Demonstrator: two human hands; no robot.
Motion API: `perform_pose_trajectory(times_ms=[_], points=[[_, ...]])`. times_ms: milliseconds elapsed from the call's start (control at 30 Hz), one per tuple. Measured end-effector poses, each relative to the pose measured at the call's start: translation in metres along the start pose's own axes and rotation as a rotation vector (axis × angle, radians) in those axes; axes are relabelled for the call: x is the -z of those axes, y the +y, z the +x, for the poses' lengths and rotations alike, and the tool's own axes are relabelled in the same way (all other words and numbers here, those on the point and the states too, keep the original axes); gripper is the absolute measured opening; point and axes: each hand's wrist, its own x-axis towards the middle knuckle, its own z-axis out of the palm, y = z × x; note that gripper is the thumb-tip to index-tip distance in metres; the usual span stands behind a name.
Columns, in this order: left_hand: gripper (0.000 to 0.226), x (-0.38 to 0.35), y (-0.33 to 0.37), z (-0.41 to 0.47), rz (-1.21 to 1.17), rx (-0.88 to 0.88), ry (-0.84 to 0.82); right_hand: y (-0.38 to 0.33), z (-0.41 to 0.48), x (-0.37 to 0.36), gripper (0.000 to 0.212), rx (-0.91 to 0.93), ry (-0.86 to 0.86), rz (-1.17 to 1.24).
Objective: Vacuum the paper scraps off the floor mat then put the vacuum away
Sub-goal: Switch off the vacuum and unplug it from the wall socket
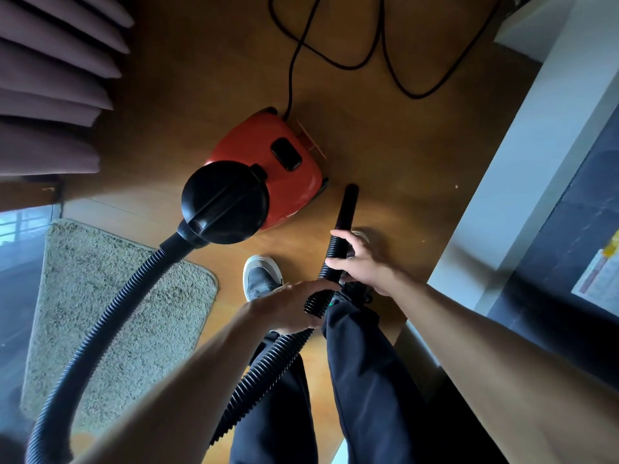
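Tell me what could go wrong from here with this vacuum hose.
The hose hangs in a long loop by your legs while left hand and right hand both grip it; a step could snag it and tug the vacuum. The power cord lies in loose loops on the floor beyond the vacuum, a likely trip hazard.

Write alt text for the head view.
The left hand and right hand grip a black ribbed hose near its nozzle, above a wooden floor beside a red canister vacuum. A shaggy mat lies to the left; a power cord loops beyond the vacuum.
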Motion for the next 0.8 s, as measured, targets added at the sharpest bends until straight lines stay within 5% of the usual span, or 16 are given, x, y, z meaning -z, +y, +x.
perform_pose_trajectory(times_ms=[333, 800], points=[[0.071, -0.022, -0.025, -0.01, -0.136, 0.005, 0.023, 0.024, 0.014, -0.018, 0.056, 0.119, 0.159, 0.003], [0.079, -0.071, -0.077, 0.038, 0.137, 0.025, 0.081, 0.071, 0.042, -0.061, 0.058, 0.077, 0.272, -0.109]])
